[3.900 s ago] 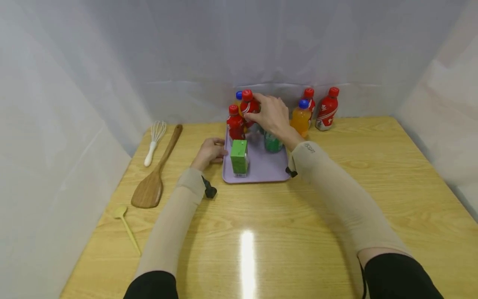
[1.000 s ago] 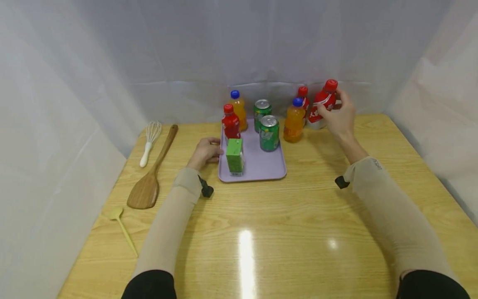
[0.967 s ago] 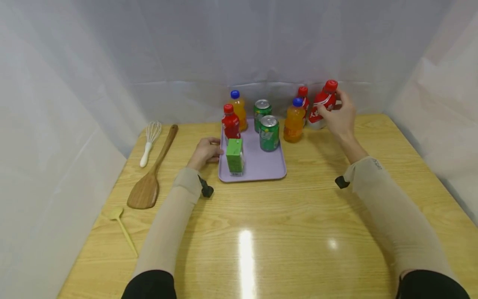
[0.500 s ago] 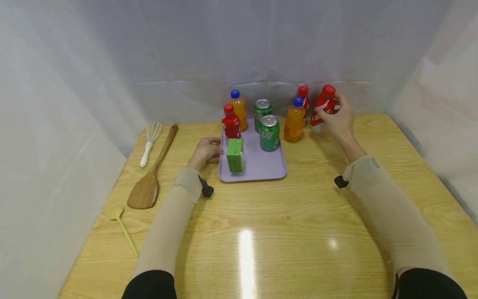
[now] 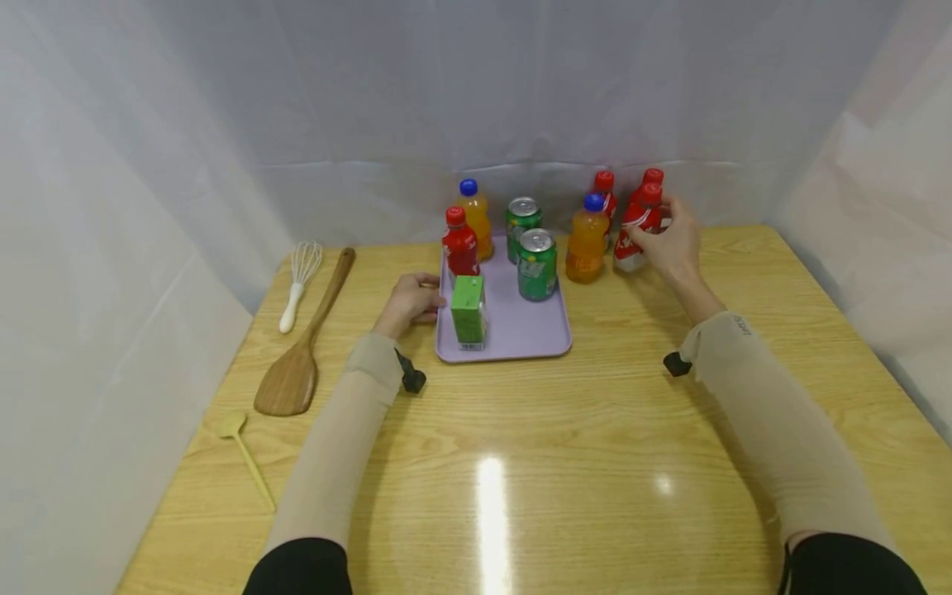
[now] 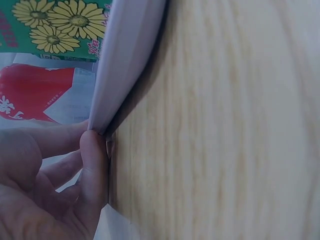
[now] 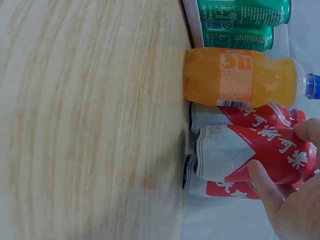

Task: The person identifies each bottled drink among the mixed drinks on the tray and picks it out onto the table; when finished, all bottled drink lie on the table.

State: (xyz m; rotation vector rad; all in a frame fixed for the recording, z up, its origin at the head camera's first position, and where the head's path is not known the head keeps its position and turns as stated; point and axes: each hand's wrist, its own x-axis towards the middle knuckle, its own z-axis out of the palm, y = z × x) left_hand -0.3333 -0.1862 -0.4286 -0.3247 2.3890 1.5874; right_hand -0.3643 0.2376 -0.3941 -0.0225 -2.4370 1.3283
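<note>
My left hand (image 5: 411,304) pinches the left rim of a lilac tray (image 5: 524,337), thumb and finger at its edge in the left wrist view. On the tray stand a red bottle (image 5: 460,246), an orange drink bottle (image 5: 476,221), a green carton (image 5: 468,312) and two green soda cans (image 5: 537,266). Right of the tray, my right hand (image 5: 675,248) grips a red-and-white cola bottle (image 7: 232,152). This bottle is upright, in front of another red bottle (image 5: 652,178) that it partly hides. Whether its base touches the table, I cannot tell.
Beside the tray's right edge stands a second orange bottle (image 5: 587,241), with a red bottle (image 5: 606,188) behind it. A whisk (image 5: 299,285), a wooden spatula (image 5: 293,373) and a yellow spoon (image 5: 245,454) lie at the left. A white sheet (image 5: 372,99) hangs along the back.
My right hand has carried the cola bottle from above the tray to the right, then lowered it slightly towards me, in front of the rear red bottle. The left hand stays at the tray.
</note>
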